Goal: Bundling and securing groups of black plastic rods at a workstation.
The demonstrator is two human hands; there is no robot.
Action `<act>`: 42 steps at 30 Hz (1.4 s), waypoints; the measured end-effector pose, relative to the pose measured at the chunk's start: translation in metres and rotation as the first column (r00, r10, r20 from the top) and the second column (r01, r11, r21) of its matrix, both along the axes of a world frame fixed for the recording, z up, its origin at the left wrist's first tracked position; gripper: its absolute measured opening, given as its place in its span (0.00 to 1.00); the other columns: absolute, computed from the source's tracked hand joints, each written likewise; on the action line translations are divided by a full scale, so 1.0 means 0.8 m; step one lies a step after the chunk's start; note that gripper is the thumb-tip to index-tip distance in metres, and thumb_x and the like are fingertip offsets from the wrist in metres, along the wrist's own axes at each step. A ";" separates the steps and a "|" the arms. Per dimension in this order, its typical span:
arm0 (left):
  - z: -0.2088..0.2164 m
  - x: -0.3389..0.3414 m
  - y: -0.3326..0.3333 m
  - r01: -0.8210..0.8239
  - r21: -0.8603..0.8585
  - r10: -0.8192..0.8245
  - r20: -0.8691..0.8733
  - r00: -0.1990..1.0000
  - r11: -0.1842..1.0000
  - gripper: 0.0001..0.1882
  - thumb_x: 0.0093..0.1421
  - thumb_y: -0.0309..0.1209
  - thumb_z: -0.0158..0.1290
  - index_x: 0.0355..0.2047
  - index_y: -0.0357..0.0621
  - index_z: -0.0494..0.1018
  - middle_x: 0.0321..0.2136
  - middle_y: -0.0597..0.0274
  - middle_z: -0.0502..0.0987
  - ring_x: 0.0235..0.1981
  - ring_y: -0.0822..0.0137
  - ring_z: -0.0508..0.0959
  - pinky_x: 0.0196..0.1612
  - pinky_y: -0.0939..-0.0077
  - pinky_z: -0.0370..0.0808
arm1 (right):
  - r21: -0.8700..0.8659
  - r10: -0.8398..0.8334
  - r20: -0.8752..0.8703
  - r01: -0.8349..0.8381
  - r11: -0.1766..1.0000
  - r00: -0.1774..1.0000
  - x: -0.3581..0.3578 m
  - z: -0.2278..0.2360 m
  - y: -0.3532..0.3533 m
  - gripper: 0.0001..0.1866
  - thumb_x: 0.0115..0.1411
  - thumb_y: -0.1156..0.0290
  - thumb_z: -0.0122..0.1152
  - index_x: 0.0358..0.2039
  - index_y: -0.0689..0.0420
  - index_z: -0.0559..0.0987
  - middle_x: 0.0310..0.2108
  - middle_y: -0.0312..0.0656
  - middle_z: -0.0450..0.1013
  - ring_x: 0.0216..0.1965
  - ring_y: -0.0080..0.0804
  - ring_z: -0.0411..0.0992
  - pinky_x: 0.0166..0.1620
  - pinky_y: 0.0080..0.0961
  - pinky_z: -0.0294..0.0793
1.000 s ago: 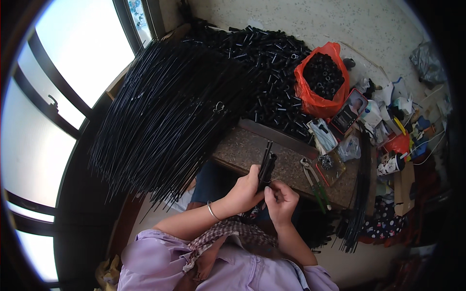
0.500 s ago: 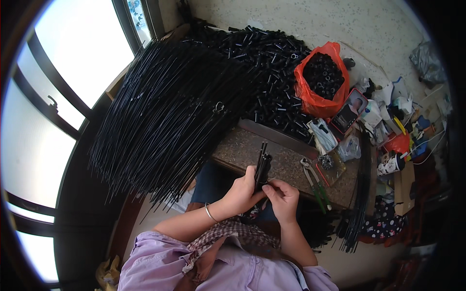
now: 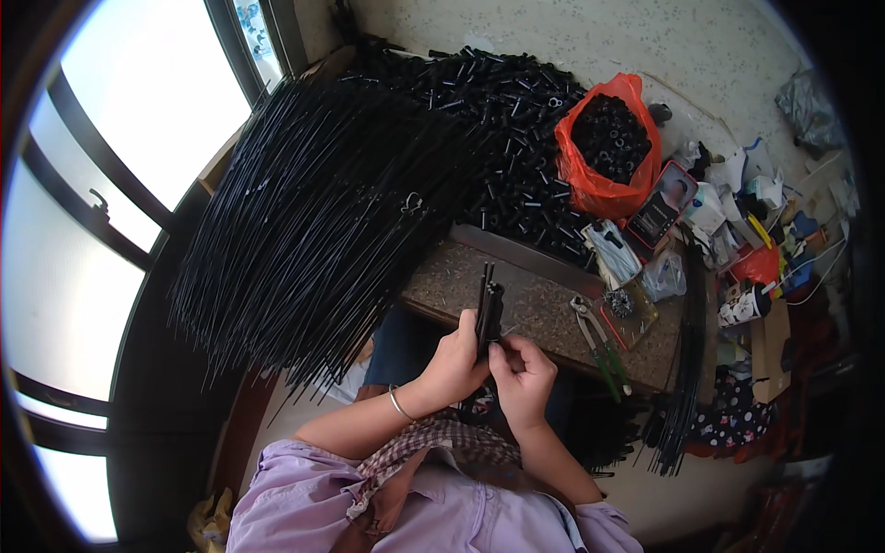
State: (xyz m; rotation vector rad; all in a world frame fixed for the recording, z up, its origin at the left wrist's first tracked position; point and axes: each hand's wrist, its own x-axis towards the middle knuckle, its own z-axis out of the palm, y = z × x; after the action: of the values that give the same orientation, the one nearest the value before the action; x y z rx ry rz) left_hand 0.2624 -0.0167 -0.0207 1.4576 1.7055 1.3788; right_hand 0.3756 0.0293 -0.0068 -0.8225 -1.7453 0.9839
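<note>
My left hand [image 3: 455, 365] is wrapped round a small bundle of black tubes and thin rods [image 3: 489, 309], which stands nearly upright above the fist. Against the bundle's lower right side, my right hand [image 3: 524, 380] is closed in a pinch, thumb and forefinger pressed together. What sits between those fingertips is too small and hidden to name. Beyond my hands is the speckled tabletop [image 3: 544, 318]. Green-handled pliers [image 3: 604, 355] lie on it to the right, beside a small clear tray [image 3: 636, 327] with metal bits.
A large sheaf of long thin black rods [image 3: 295, 221] fills the left. Short black tubes [image 3: 516, 138] are heaped behind a dark rail [image 3: 521, 256]. A red bag [image 3: 576, 175] of black parts, a phone [image 3: 659, 207] and mixed clutter stand on the right. More rods [image 3: 680, 396] hang over the right edge.
Both hands have shifted slightly left with the bundle. My right thumb and forefinger have moved up a little along its side.
</note>
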 end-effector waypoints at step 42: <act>0.131 -0.026 -0.009 0.399 0.317 -0.479 0.237 0.845 0.860 0.11 0.53 0.24 0.57 0.29 0.40 0.63 0.24 0.58 0.74 0.30 0.68 0.74 0.33 0.73 0.70 | 0.562 -0.369 0.500 0.030 0.827 0.783 0.145 0.019 0.053 0.20 0.49 0.71 0.62 0.45 0.59 0.74 0.47 0.51 0.65 0.47 0.50 0.64 0.47 0.40 0.67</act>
State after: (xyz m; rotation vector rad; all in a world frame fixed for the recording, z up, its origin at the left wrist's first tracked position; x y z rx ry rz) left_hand 0.2417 -0.0239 0.0842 1.5491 0.9394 1.4997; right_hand 0.4919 0.0713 0.0081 -0.9853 -2.2432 0.0337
